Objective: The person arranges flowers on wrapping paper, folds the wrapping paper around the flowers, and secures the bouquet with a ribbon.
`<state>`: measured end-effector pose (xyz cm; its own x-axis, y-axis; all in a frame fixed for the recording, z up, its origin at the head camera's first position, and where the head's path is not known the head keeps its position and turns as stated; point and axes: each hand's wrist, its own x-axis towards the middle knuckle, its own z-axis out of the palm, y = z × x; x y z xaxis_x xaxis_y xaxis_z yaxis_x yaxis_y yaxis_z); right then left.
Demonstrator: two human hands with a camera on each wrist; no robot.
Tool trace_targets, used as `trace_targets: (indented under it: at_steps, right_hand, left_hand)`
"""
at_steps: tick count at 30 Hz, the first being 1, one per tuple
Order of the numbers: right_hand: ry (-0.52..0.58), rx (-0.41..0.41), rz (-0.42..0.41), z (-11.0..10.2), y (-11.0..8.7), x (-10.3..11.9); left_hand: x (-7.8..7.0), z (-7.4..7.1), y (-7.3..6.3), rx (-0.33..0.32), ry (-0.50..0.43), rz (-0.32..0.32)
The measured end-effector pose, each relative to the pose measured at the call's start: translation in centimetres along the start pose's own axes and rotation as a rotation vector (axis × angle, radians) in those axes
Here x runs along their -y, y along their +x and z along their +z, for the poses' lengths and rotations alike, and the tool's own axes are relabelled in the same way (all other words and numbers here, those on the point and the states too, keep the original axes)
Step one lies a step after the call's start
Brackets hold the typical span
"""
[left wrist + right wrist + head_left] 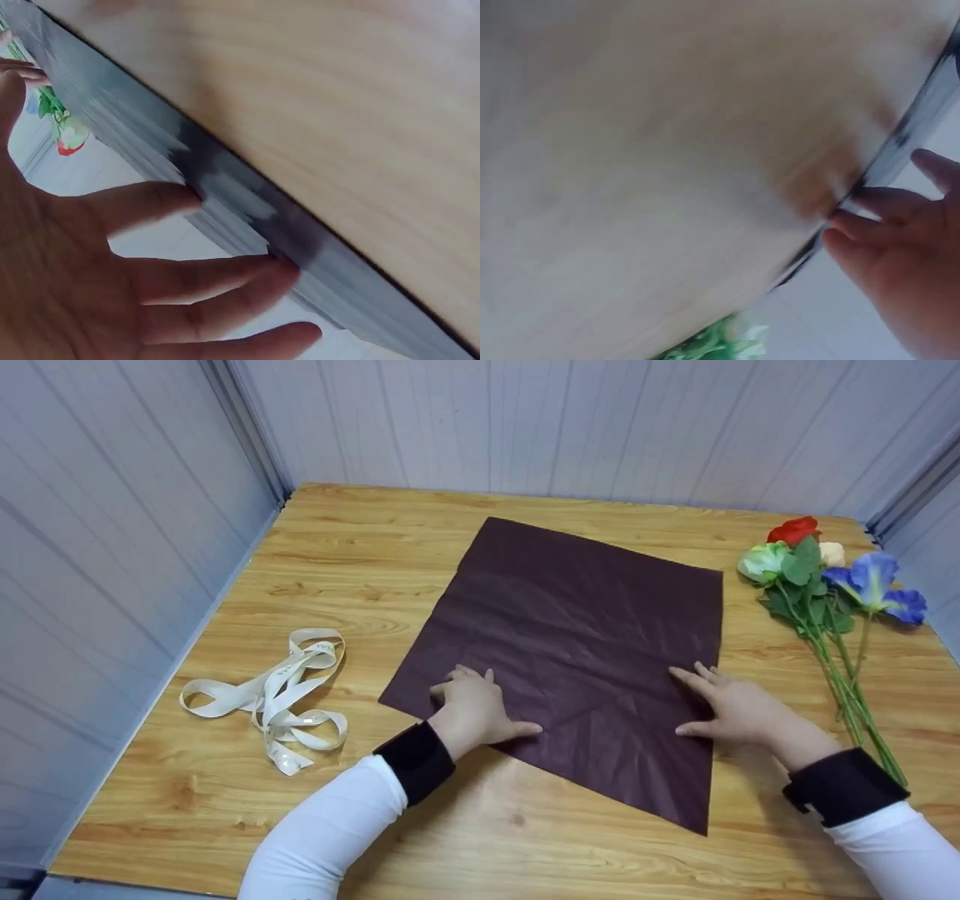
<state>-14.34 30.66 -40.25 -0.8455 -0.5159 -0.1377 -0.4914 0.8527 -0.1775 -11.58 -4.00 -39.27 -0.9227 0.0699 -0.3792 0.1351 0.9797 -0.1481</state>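
A dark maroon sheet of wrapping paper (577, 622) lies turned at an angle on the wooden table, lightly creased. My left hand (480, 709) rests on its near left edge, fingers spread and thumb pointing right. In the left wrist view, the fingertips of the left hand (172, 262) touch the paper (225, 180). My right hand (724, 709) lies at the sheet's right edge, fingers extended over it. The right wrist view shows the right hand (900, 232) with fingertips right at the paper's edge.
A loose heap of white ribbon (281, 697) lies on the table (360, 555) at the left. To the right are artificial flowers with long green stems: a red rose (795, 531), a pale green-white bloom (763, 562) and a blue flower (874, 581). Panelled walls (525, 427) surround the table.
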Motion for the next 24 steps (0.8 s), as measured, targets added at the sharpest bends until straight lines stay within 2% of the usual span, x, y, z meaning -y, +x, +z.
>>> trace_targets:
  at_steps: [3,5,6,8,11,14,17,19,21,24]
  right_hand:
    - [-0.096,-0.144,-0.030,-0.2,0.0,0.3]
    - [-0.109,-0.228,-0.041,-0.4,0.1,0.2]
    - [-0.097,-0.240,-0.039,-0.5,0.1,0.0]
    - [-0.057,-0.185,-0.020,-0.6,0.1,-0.4]
    - [-0.015,-0.014,0.051,-0.4,0.0,-0.9]
    - [-0.025,0.084,0.102,0.0,-0.3,-0.7]
    - [-0.059,0.091,0.128,0.4,-0.4,0.0]
    - [-0.083,0.091,0.149,0.6,-0.3,0.6]
    - [-0.107,0.096,0.169,0.6,-0.2,1.1]
    - [-0.080,0.091,0.203,0.3,-0.2,1.2]
  left_hand:
    - [0.1,-0.4,0.6,0.068,0.004,0.000]
    - [0.4,-0.6,1.1,0.112,-0.009,-0.001]
    - [0.6,-0.7,1.4,0.127,-0.023,-0.002]
    - [1.1,-0.7,1.9,0.151,-0.066,-0.001]
    - [1.7,-0.7,2.4,0.177,-0.130,0.015]
    - [2.1,-0.5,2.6,0.132,-0.164,0.038]
    - [2.0,-0.1,2.4,0.017,-0.138,0.052]
    - [1.6,0.3,1.9,-0.031,-0.104,0.060]
    - [1.1,0.7,1.3,-0.030,-0.088,0.065]
    - [0.4,0.9,0.7,0.026,-0.062,0.067]
